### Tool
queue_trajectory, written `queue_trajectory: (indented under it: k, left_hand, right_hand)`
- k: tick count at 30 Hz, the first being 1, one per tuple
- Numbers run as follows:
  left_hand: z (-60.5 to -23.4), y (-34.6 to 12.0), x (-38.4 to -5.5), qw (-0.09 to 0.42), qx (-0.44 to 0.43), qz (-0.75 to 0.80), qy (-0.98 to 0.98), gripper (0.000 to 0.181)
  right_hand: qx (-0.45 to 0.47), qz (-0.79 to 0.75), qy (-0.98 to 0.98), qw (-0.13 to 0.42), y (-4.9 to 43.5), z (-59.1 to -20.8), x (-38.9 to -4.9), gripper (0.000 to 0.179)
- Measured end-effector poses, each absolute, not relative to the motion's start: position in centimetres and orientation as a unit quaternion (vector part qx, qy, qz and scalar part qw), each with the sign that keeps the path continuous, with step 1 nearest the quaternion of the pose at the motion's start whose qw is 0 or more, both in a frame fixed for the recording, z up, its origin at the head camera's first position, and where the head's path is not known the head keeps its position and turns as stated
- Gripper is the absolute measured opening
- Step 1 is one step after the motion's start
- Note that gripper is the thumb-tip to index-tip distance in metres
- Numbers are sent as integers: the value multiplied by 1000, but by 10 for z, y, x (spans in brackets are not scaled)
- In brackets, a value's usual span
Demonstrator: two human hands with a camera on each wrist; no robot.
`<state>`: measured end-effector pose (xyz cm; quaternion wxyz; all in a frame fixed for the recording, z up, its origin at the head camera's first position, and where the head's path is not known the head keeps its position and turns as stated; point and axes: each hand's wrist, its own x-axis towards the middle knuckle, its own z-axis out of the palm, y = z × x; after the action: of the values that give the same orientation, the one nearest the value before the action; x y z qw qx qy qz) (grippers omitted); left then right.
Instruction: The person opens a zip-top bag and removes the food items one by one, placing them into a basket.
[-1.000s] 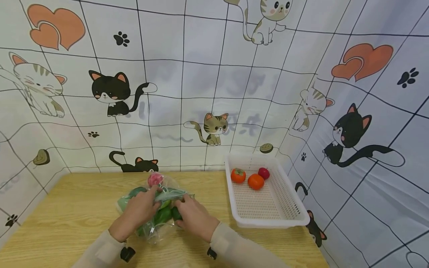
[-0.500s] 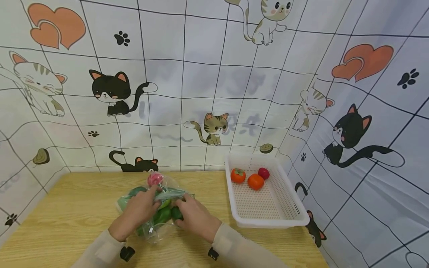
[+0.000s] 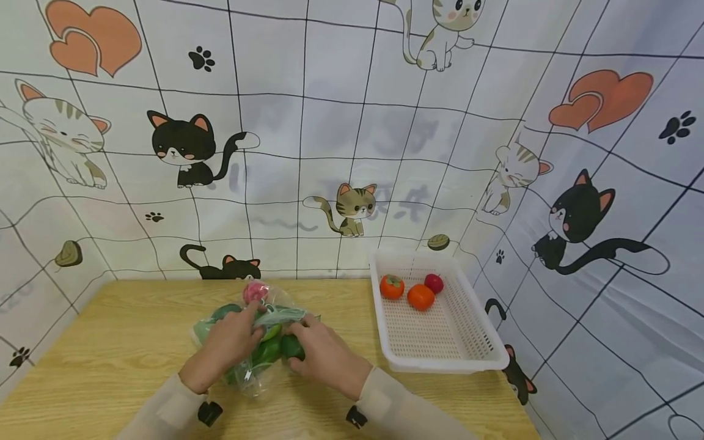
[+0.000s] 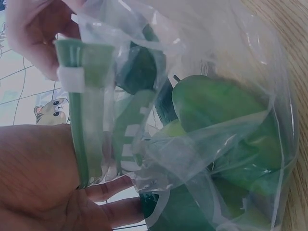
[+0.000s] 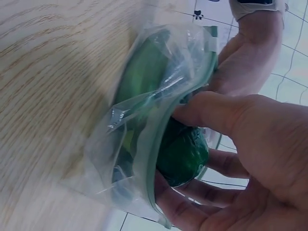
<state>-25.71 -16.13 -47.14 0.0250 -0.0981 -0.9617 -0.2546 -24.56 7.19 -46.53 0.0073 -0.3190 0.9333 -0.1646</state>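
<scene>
A clear zip bag (image 3: 255,382) with a green closure strip lies on the table, holding several green vegetables or fruits (image 4: 221,125). My left hand (image 3: 233,336) grips the bag at its open edge, the zip strip (image 4: 77,120) lying across that hand in the left wrist view. At the mouth, my right hand (image 3: 324,354) holds a dark green, glossy, rounded vegetable or fruit (image 5: 183,156), thumb on one side and fingers curled under the other. Its kind I cannot tell. A pink round thing (image 3: 255,291) shows at the bag's far end.
On the right stands a white perforated basket (image 3: 396,360) with two persimmons, one persimmon (image 3: 392,287) leaf side up, the other orange persimmon (image 3: 420,297) beside a small red round fruit (image 3: 434,283). Cat-printed cloth (image 3: 275,153) rises behind the wooden table (image 3: 110,366).
My right hand has shifted slightly right, and more of the dark green rounded thing shows in its fingers. The left hand stays on the bag. The head view has tilted a little.
</scene>
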Motion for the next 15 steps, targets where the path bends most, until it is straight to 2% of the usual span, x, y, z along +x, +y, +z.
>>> queue_trajectory:
  k: [15]
  left_hand:
    - [-474,-162,-259,22,-100,-260,-960,38]
  right_hand:
    - [-313,-195,930,5,82,-441,-235,52]
